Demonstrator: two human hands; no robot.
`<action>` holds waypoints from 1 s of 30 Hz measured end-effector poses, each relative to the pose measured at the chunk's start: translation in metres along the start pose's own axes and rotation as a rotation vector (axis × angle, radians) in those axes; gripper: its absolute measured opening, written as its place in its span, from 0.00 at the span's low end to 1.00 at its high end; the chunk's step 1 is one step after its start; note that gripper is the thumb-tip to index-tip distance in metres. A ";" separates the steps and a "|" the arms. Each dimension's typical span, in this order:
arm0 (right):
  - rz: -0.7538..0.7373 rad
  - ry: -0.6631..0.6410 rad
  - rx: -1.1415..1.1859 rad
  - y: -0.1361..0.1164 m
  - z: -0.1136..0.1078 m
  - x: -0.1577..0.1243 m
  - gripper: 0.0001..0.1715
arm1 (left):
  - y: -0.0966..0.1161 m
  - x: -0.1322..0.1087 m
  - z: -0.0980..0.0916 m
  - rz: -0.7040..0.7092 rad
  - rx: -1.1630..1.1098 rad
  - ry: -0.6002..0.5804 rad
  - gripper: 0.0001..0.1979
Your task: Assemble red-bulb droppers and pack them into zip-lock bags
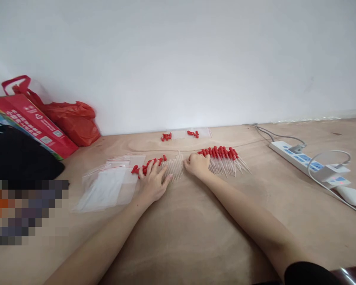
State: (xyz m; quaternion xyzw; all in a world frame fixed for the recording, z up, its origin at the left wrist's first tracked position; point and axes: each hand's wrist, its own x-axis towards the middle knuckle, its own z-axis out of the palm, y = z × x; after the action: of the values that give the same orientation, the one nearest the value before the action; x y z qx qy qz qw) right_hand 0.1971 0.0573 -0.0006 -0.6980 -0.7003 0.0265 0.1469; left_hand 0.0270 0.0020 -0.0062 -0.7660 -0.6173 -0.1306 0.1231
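My left hand (154, 183) rests with its fingers spread over a small heap of loose red rubber bulbs (135, 169). Just right of its thumb lies a row of thin, whitish see-through tubes (176, 168), side by side on the table. At the right end of this row my right hand (197, 164) has its fingers curled in, and what they pinch, if anything, is hidden. Against that hand's right side is a row of red-bulbed droppers (222, 156), their bulbs at the far end and their thin tips toward me.
Clear zip bags (105, 188) lie left of my left hand. Near the wall are more red bulbs (166, 137) and small tubes (178, 135). A power strip (296, 157) with plugs and cables occupies the right. Red bags (74, 122) and black cloth (20, 158) stand at left.
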 end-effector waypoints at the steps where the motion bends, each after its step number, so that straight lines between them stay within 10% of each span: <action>1: 0.022 -0.032 0.001 -0.004 0.001 0.003 0.21 | -0.001 0.005 -0.001 -0.021 0.000 0.025 0.20; 10: 0.038 -0.162 0.001 -0.024 -0.002 0.013 0.17 | -0.012 0.088 0.016 -0.232 0.054 -0.042 0.20; 17: 0.006 -0.263 -0.057 -0.035 -0.007 0.011 0.16 | -0.011 0.104 0.023 -0.248 0.085 -0.093 0.15; 24: -0.109 -0.006 -0.025 -0.009 -0.012 -0.006 0.17 | 0.008 0.068 -0.003 -0.010 -0.013 0.173 0.11; 30: -0.655 0.273 0.164 0.063 -0.006 -0.045 0.14 | 0.019 -0.002 -0.006 0.372 -0.252 0.276 0.08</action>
State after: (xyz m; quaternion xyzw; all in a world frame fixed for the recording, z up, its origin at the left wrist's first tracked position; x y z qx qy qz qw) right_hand 0.2590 0.0134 -0.0173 -0.4199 -0.8561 -0.0593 0.2955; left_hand 0.0450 -0.0055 -0.0021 -0.8505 -0.4221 -0.2850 0.1315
